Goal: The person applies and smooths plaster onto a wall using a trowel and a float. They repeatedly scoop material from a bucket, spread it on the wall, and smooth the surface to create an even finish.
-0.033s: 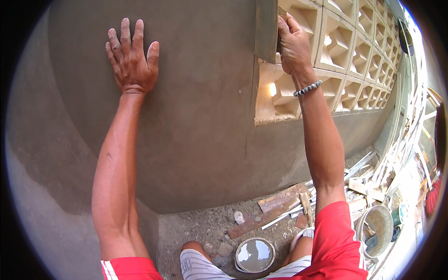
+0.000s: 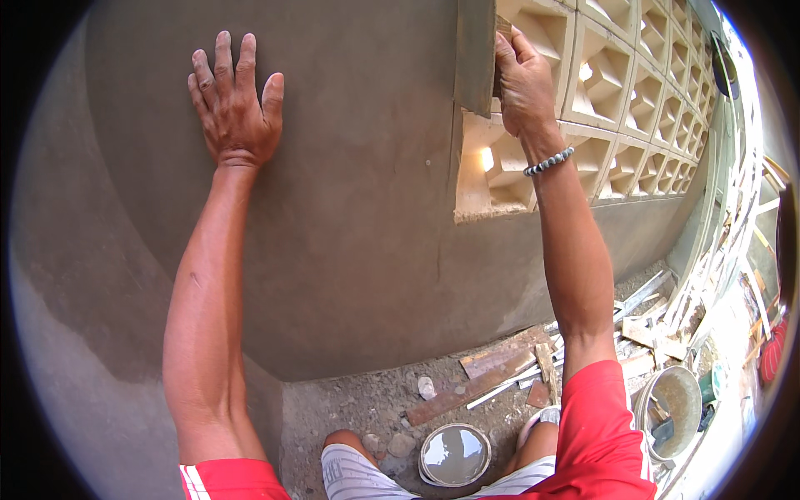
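My left hand (image 2: 236, 104) rests palm-down with spread fingers on the smooth grey plastered wall (image 2: 350, 233). Up at the top, my right hand (image 2: 523, 87) grips a flat plastering float (image 2: 473, 58) by its wooden handle, the board upright along the edge where plaster meets a panel of pale patterned vent blocks (image 2: 611, 75). A beaded bracelet (image 2: 547, 162) circles my right wrist.
Between my knees on the rubble ground (image 2: 350, 400) stands a bucket of greyish water (image 2: 454, 454). A second bucket (image 2: 677, 412) is at the right, near scattered boards and scraps (image 2: 492, 371). Pale strips of material line the right side; something red (image 2: 775, 342) shows at the far edge.
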Available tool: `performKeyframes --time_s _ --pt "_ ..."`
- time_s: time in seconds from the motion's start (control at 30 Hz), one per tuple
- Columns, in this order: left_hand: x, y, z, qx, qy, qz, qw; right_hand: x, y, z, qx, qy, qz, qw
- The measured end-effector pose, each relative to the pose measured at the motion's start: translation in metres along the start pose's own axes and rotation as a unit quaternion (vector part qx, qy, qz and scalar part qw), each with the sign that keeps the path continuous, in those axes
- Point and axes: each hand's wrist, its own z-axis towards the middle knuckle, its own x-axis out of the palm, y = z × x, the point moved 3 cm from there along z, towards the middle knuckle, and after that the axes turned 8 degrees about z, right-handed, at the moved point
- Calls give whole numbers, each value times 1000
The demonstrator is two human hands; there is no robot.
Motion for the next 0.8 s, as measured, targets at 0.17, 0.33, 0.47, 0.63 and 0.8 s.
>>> performKeyframes --time_s 0.17,0.33,0.47,0.63,0.8 --pt "1 -2 -1 -4 -6 -14 1000 -9 -14 -31 15 -6 -26 1000" --pt "3 -1 0 -3 -5 -1 1000 -12 -25 -65 30 -24 -11 999" --pt "2 -1 -1 2 -16 -12 1000 -19 -35 -89 24 -31 -73 997" --pt "2 -1 -1 12 -27 -20 999 -24 -50 -123 34 -50 -81 995" --pt "2 0 0 14 -28 -20 999 -34 -64 -157 50 -56 -122 990"
